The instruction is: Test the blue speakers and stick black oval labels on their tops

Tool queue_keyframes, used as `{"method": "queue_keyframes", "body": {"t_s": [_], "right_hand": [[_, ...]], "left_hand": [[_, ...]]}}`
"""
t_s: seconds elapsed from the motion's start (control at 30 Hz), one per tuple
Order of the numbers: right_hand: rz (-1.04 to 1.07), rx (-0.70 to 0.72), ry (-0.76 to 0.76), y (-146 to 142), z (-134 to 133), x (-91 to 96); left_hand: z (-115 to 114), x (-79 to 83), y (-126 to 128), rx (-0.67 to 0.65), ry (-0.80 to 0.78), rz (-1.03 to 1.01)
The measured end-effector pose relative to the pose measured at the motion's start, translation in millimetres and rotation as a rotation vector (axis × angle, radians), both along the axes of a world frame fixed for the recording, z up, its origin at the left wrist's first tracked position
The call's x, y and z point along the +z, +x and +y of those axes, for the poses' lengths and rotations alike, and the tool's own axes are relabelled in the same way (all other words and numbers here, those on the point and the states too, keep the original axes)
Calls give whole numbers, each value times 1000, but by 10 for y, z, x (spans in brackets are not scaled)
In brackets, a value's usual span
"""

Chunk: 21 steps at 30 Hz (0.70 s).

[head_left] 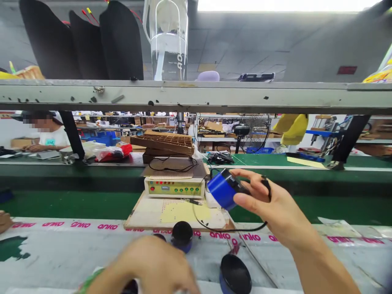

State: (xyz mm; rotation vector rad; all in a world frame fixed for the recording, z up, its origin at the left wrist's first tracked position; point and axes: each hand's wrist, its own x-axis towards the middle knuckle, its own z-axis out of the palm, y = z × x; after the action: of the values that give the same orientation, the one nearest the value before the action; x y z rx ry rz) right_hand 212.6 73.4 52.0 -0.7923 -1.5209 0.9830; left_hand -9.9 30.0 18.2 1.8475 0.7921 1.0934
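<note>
My right hand (269,202) is raised over the bench, with thumb and fingers closed around a short blue-and-black cylinder (221,192). Small pale marks show on the cylinder's black end. A black loop circles one finger, and a thin black cable (241,230) curves below the hand. Blurred by motion, my left hand (156,265) is low in front, its fingers pointing down and partly out of frame. Near it stands a similar blue-and-black cylinder (182,236), with another partly hidden behind the hand. One more cylinder (235,274) sits at the front, below my right hand.
A tester box with buttons (174,188) stands on a white board (143,212), brown trays (165,143) stacked behind it. Overhead runs a metal shelf (214,96) carrying a clear jug (169,45). A person (50,134) sits far left; another hand (4,222) shows at the left edge.
</note>
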Motion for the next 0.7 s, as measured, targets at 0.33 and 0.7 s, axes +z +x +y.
{"method": "queue_keyframes", "body": {"t_s": [0.33,0.7], "right_hand": [[-286,152,-43,-684,-484,-136],[-699,62,342,-662,-568,-252]], "left_hand": [[-205,-24,-188,-25,-569,-644],[-111,14,-308,-47,-848,-877]]}}
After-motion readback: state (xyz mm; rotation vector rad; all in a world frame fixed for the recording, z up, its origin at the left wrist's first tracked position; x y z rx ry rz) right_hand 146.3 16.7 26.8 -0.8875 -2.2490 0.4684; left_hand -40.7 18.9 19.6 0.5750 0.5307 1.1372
